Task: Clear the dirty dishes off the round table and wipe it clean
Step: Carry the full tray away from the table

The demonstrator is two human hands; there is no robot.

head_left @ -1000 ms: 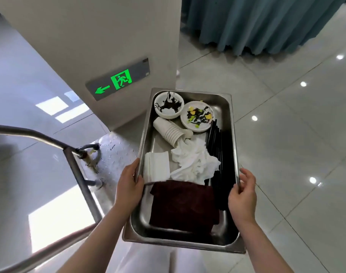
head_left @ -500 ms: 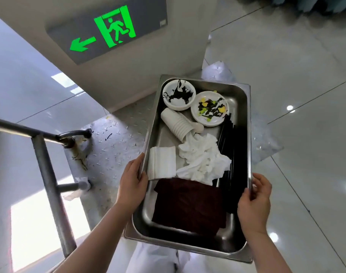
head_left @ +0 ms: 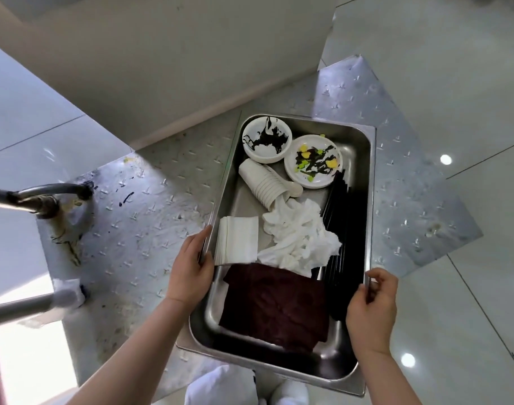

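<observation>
I carry a steel tray [head_left: 364,182] in front of me above the floor. My left hand [head_left: 191,267] grips its left rim and my right hand [head_left: 370,308] grips its right rim. Inside lie a white bowl [head_left: 267,140] smeared black, a white plate [head_left: 313,161] with black, yellow and green smears, a stack of white paper cups [head_left: 261,185] on its side, a folded white napkin stack [head_left: 237,240], crumpled white tissue [head_left: 299,241], black chopsticks [head_left: 342,223] along the right wall, and a dark red cloth [head_left: 276,308] at the near end. No round table is in view.
A metal checker-plate ramp [head_left: 150,223] covers the floor under the tray. A steel handrail [head_left: 24,200] with its post stands at the left. A beige wall [head_left: 162,59] rises ahead. Glossy tiled floor [head_left: 469,287] lies to the right. White shoe covers [head_left: 220,387] show below the tray.
The view has tilted down and moved forward: the exit sign has left the frame and the ramp now fills the floor under the tray. Both hands keep their hold.
</observation>
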